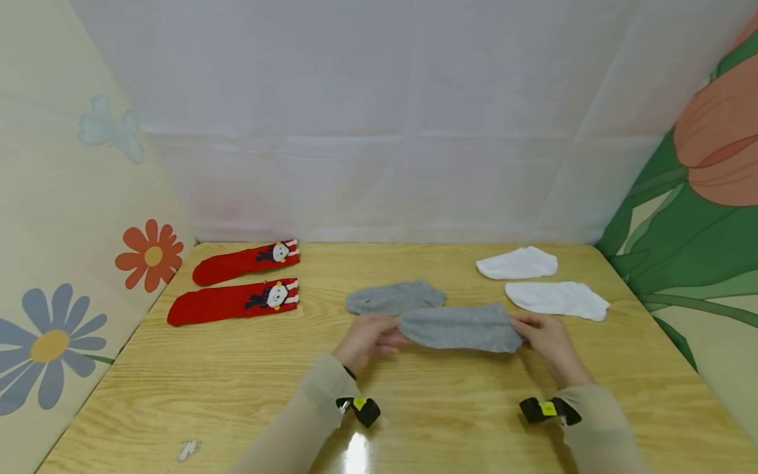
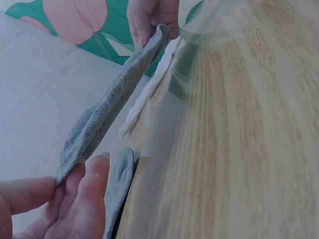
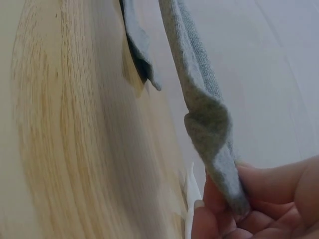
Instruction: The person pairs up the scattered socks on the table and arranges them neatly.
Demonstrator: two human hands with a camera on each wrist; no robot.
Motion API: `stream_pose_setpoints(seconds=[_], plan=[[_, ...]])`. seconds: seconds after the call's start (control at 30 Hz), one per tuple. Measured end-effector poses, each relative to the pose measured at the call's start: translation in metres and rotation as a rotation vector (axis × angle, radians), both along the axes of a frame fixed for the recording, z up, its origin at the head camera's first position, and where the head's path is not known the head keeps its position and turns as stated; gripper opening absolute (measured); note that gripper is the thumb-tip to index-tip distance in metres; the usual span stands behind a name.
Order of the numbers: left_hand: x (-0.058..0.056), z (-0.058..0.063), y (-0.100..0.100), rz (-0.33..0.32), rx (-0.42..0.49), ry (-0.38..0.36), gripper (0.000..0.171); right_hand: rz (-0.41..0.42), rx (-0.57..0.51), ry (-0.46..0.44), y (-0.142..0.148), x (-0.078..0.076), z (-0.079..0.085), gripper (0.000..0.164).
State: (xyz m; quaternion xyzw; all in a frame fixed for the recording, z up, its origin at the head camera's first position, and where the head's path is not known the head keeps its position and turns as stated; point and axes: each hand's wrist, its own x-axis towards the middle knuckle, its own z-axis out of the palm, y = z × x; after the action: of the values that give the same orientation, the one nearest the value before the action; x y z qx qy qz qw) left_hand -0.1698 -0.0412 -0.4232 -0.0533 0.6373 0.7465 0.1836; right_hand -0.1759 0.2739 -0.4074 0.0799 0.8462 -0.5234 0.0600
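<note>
A grey sock (image 1: 458, 328) is stretched between both hands, held above the table in the wrist views. My left hand (image 1: 368, 341) pinches its toe end between thumb and fingers. At the cuff end, my right hand (image 1: 547, 345) pinches the fabric; the right wrist view shows the thumb (image 3: 271, 181) pressed against the folded cuff. Just behind the held sock, a second grey sock (image 1: 393, 297) lies flat on the table, toe to the left, partly overlapped by the held one in the head view.
Two red socks (image 1: 231, 304) with a cartoon figure lie at the back left of the wooden table (image 1: 237, 382). Two white socks (image 1: 556, 299) lie at the back right. A white cloth (image 1: 379, 131) hangs behind. A small whitish patch (image 1: 188, 450) marks the front left.
</note>
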Motion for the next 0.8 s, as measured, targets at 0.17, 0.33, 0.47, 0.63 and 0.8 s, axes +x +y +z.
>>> stream_pose_setpoints(seconds=[0.17,0.33,0.47,0.63,0.8], plan=[[-0.001,0.0,-0.004,0.019,0.006,0.002,0.031,0.013,0.0,-0.012,-0.004,-0.002,-0.001,0.037],[-0.001,0.0,-0.008,0.032,0.007,-0.003,0.031,0.009,-0.019,-0.034,-0.008,-0.005,-0.002,0.037],[-0.003,-0.001,-0.011,0.037,0.018,-0.01,0.031,0.018,-0.024,-0.021,-0.012,-0.007,-0.002,0.036],[-0.005,-0.003,-0.016,0.047,0.028,-0.011,0.029,0.012,-0.027,-0.013,-0.017,-0.009,-0.002,0.035],[-0.007,-0.004,-0.018,0.068,0.037,-0.037,0.028,0.016,-0.011,-0.007,-0.021,-0.011,-0.002,0.034]])
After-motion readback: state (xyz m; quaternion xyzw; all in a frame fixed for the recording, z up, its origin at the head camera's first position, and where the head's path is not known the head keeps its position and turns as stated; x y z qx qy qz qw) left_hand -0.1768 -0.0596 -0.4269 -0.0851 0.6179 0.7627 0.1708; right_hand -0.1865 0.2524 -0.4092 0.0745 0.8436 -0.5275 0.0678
